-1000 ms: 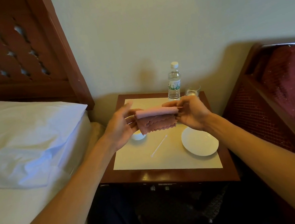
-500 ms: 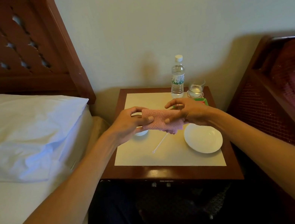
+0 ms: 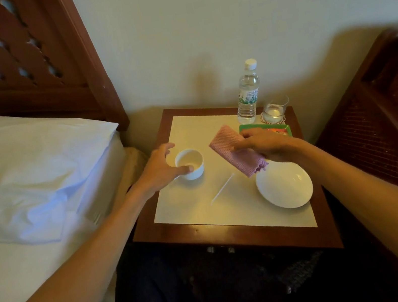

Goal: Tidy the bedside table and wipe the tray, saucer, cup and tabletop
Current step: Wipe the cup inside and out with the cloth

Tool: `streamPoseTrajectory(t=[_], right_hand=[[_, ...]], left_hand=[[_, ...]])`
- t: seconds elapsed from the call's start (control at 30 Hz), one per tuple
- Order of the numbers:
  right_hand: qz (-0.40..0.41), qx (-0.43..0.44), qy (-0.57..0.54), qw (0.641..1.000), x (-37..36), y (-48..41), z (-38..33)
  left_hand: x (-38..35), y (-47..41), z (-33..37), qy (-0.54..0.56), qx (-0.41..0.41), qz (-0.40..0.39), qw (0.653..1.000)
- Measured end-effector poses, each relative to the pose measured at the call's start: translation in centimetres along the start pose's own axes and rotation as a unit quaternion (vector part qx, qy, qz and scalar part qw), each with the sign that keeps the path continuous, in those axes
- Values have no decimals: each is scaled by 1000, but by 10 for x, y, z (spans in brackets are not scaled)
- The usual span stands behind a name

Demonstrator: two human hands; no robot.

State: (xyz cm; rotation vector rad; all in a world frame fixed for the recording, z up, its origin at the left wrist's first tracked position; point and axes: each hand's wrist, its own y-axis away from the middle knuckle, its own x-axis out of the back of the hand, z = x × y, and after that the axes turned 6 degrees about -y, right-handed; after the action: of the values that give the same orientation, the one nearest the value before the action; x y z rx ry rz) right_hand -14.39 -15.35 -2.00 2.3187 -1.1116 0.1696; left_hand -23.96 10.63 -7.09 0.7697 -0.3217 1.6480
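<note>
Head view: left hand (image 3: 161,172) half-curled around cup (image 3: 190,163), thumb touching it, right hand (image 3: 268,144) pinching folded cloth (image 3: 235,153); cup-wipe step, next likely lift cup.

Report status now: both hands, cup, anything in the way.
Left hand closing on white cup, grip not complete. Right hand holds pink cloth. White stir stick beside cup.
</note>
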Motion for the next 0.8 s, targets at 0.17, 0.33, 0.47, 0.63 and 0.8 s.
streamPoseTrajectory(t=[0.17, 0.33, 0.47, 0.63, 0.8], right_hand=[[-56, -13, -132, 990, -12, -5, -2], [-48, 35, -46, 997, -17, -9, -12], [-14, 61, -38, 997, -13, -6, -30], [70, 138, 131, 979, -14, 8, -46], [39, 101, 165, 980, -17, 29, -65]], left_hand=[[-30, -14, -16, -38, -11, -8, 999], [-47, -25, -11, -55, -20, 89, 994], [-37, -18, 9, -41, -98, 120, 987], [-8, 4, 47, -6, -227, 111, 968], [19, 33, 87, 0, -299, 86, 950]])
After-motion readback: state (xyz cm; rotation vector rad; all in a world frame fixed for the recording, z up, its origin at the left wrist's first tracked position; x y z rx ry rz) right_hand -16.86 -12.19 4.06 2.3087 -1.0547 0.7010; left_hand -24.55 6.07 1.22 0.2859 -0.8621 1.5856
